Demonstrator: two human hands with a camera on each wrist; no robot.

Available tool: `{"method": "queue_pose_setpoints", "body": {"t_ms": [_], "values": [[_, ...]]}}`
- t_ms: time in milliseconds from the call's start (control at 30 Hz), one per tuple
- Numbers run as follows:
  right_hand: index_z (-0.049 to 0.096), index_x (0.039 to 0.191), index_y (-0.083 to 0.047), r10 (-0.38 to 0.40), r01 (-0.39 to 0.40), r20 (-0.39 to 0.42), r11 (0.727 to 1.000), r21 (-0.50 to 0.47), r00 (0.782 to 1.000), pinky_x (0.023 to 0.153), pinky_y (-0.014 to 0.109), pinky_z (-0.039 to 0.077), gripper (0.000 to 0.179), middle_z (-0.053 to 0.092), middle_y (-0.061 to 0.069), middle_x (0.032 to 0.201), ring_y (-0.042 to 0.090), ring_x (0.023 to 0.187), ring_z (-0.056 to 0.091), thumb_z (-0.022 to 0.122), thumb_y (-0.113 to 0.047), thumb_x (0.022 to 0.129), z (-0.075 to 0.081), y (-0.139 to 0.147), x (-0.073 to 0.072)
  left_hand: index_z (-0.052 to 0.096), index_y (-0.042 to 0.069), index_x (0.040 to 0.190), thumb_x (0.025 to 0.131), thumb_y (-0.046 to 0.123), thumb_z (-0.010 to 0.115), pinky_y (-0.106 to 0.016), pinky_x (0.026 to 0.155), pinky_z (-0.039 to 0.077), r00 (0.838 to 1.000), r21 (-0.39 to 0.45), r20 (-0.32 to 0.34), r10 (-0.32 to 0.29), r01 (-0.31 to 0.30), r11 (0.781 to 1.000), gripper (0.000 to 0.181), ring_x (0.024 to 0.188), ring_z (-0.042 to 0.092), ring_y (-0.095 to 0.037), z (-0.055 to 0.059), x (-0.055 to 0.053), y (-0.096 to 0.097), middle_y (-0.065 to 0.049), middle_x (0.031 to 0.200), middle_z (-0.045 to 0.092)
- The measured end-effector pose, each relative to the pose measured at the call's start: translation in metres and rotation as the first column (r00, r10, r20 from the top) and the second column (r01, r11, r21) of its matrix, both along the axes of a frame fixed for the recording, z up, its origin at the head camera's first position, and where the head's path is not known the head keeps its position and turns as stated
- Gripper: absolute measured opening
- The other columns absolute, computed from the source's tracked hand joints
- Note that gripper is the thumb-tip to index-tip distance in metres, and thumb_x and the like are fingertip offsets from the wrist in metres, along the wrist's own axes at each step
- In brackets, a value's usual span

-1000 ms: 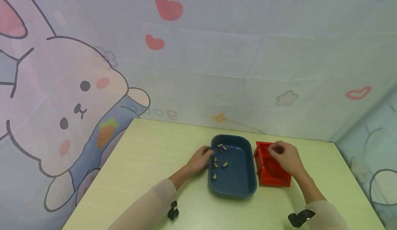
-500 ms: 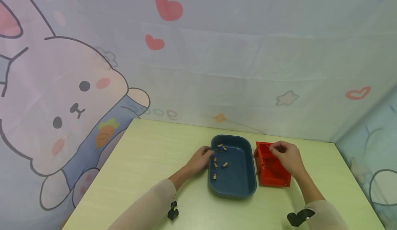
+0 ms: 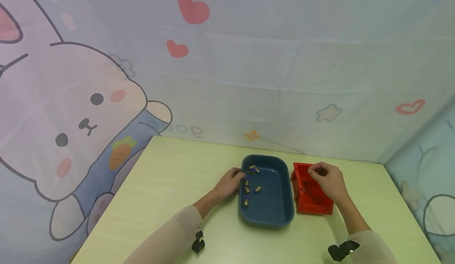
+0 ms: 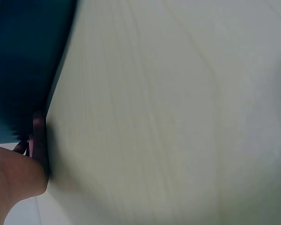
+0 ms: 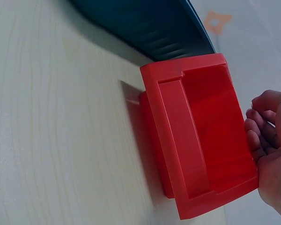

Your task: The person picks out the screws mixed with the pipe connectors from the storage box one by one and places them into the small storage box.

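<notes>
A dark blue plastic tray stands on the table with several brass fittings with blue ends, one fitting near its middle. My left hand grips the tray's left rim, thumb over the edge and fingers outside. Right of the tray is a red plastic bin, holding a few thin metal pieces. My right hand is over the bin's far right part, thumb and forefinger pinched together. In the right wrist view a tiny pale tip shows at the fingertips; the rest of that thin piece is hidden.
The tray and the bin stand close side by side on the pale wooden table. Behind the table hangs a printed cloth with a rabbit and hearts. A black camera mount is on the left wrist, another on the right.
The thin metal piece that stuck out from my right fingertips no longer shows in the head view. My right hand has shifted only slightly; my left hand and the tray stay put.
</notes>
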State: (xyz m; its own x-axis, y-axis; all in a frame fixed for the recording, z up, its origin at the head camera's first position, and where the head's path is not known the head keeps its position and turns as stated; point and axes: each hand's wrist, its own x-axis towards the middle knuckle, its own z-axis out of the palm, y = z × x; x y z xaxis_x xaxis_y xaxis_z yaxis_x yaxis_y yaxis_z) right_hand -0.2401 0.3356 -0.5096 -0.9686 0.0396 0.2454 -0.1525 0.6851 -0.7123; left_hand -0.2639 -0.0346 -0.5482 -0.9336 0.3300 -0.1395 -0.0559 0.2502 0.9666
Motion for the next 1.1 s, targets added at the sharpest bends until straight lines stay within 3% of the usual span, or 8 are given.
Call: {"method": "queue_pose_setpoints", "body": {"t_ms": [633, 1100], "values": [[0.075, 0.101, -0.004, 0.068, -0.066, -0.032, 0.996, 0.059, 0.997, 0.068, 0.024, 0.050, 0.005, 0.068, 0.005, 0.085, 0.021, 0.079, 0.058, 0.075, -0.008, 0.098, 0.007, -0.019, -0.004, 0.051, 0.005, 0.152, 0.110, 0.041, 0.049, -0.045, 0.099, 0.057, 1.000, -0.044, -0.015, 0.008, -0.009, 0.999, 0.056, 0.131, 0.059, -0.032, -0.003, -0.003, -0.003, -0.016, 0.150, 0.055], [0.077, 0.104, -0.007, 0.157, -0.158, -0.030, 0.986, -0.046, 0.987, 0.068, 0.025, 0.053, 0.007, 0.071, 0.004, 0.089, 0.021, 0.080, 0.062, 0.076, -0.010, 0.098, 0.013, -0.064, -0.018, 0.051, 0.005, 0.152, 0.110, 0.041, 0.049, -0.042, 0.092, 0.059, 1.000, -0.047, -0.013, 0.009, -0.010, 0.999, 0.056, 0.127, 0.060, -0.031, 0.000, -0.002, -0.005, -0.016, 0.148, 0.056]]}}
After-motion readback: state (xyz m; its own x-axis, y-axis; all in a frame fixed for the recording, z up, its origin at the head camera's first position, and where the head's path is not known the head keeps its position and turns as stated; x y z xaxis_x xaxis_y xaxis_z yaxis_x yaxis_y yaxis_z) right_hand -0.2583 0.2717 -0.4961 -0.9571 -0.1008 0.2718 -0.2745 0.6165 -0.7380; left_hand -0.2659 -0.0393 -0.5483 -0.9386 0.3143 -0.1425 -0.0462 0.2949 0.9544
